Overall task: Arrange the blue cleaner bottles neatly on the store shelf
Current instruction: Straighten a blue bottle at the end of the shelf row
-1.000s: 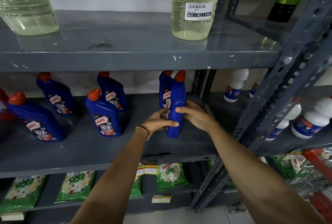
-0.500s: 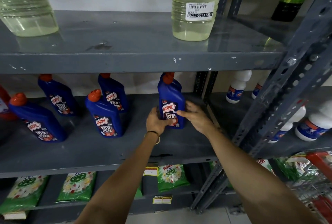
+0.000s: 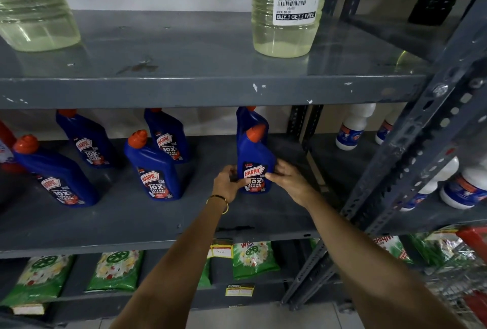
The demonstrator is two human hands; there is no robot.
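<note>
Both of my hands hold one blue cleaner bottle (image 3: 253,154) with an orange cap, upright on the grey middle shelf (image 3: 158,223), label facing me. My left hand (image 3: 228,180) grips its lower left side, my right hand (image 3: 288,181) its lower right side. Another blue bottle (image 3: 250,117) stands directly behind it, mostly hidden. To the left stand several more blue bottles: a front one (image 3: 152,168), one behind it (image 3: 167,136), a far-left front one (image 3: 56,173) and one at the back (image 3: 87,139).
The upper shelf carries two clear bleach bottles (image 3: 286,12), (image 3: 34,9). White bottles (image 3: 353,125) stand in the right bay behind a grey upright post (image 3: 411,149). Green detergent bags (image 3: 253,257) lie on the lower shelf. A red basket (image 3: 474,244) is at the lower right.
The bottle in my hands was side-on a second ago; it has been turned label-forward and set in front of the rear bottle. Both hands stay on it.
</note>
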